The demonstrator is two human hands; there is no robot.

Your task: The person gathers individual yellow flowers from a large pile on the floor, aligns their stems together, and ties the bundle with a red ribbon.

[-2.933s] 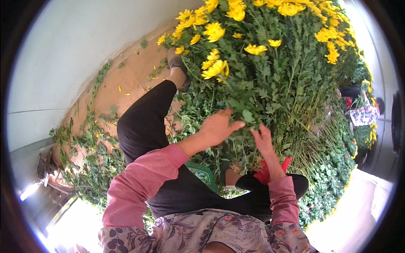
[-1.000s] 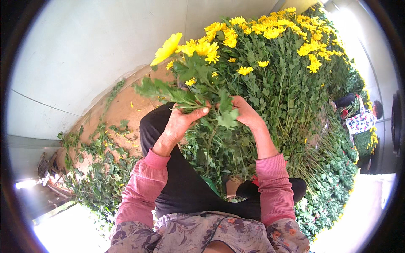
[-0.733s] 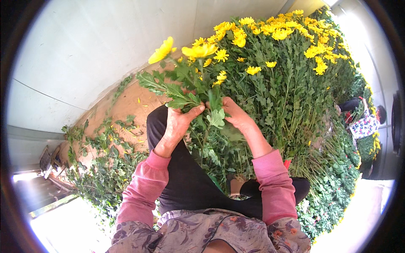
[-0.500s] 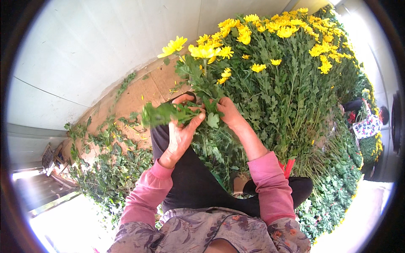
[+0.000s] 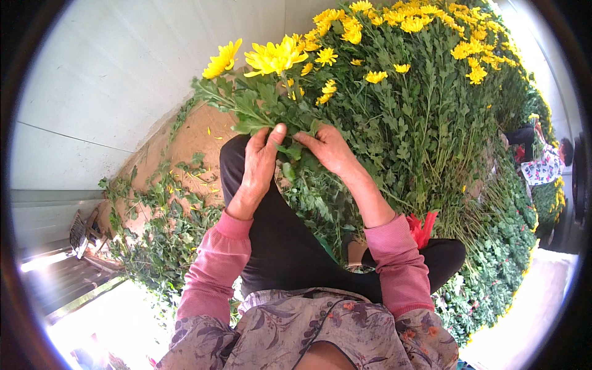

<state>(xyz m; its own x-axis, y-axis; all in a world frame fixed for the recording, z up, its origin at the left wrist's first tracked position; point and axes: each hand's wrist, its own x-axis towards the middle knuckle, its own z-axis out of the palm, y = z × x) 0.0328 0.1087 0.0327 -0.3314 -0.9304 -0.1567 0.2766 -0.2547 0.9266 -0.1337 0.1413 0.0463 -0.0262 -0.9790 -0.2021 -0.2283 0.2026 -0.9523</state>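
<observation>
My left hand (image 5: 261, 159) is closed on a leafy chrysanthemum stem (image 5: 250, 111), its thumb and fingers pinched near the lower leaves. Two large yellow flower heads (image 5: 276, 57) rise beyond my hands, one leaning left. My right hand (image 5: 330, 149) sits just to the right, thumb and fingers closed around the leafy stems beside the left hand. Leaves hide its fingertips and the exact grip. Both hands are above my bent knee, in front of the pile of cut chrysanthemums (image 5: 394, 129).
A pale panel wall (image 5: 142, 68) curves along the left and far side. Stripped leaves (image 5: 172, 213) litter the brown floor (image 5: 151, 154) at left. Red ribbon-like material (image 5: 423, 229) lies by my right forearm. Another person (image 5: 544, 165) sits among flowers at far right.
The leafy piece in my left hand has swung from pointing left to pointing up and left. The two large blooms have shifted left and nearer. My hands have moved slightly.
</observation>
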